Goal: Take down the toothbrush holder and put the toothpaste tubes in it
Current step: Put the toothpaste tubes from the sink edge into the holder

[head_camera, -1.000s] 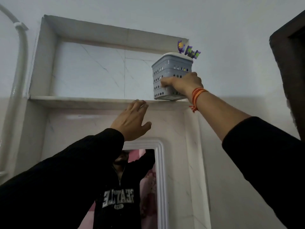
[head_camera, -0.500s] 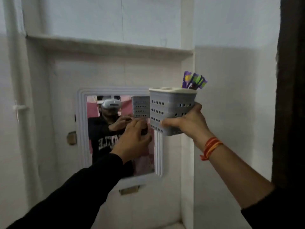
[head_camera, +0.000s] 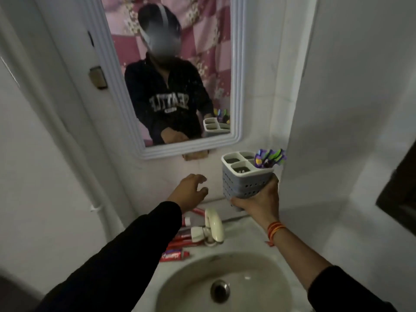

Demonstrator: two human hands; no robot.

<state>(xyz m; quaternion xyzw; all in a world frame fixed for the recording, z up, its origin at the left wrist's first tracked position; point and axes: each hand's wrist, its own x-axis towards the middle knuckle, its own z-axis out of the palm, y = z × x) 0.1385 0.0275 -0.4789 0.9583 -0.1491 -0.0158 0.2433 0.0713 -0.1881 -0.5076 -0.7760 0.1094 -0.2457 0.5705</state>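
My right hand (head_camera: 258,204) grips the grey perforated toothbrush holder (head_camera: 244,179) from below, upright, above the sink's back ledge. Its top has several compartments, and purple and green toothbrushes (head_camera: 270,157) stick out of the right one. My left hand (head_camera: 189,190) hovers open, fingers spread, left of the holder and above the ledge, holding nothing. Several red toothpaste tubes (head_camera: 174,254) lie on the ledge left of the tap, partly hidden by my left sleeve.
A white tap (head_camera: 212,226) stands at the back of the round sink (head_camera: 265,264), with a drain (head_camera: 220,290) in the bowl. A white-framed mirror (head_camera: 238,86) hangs on the wall above. A white pipe (head_camera: 74,154) runs down at left. A wall corner juts out at right.
The view has dropped from the high shelf to the sink. My right hand has carried the holder down from the shelf to just above the sink ledge; my left hand lowered alongside.
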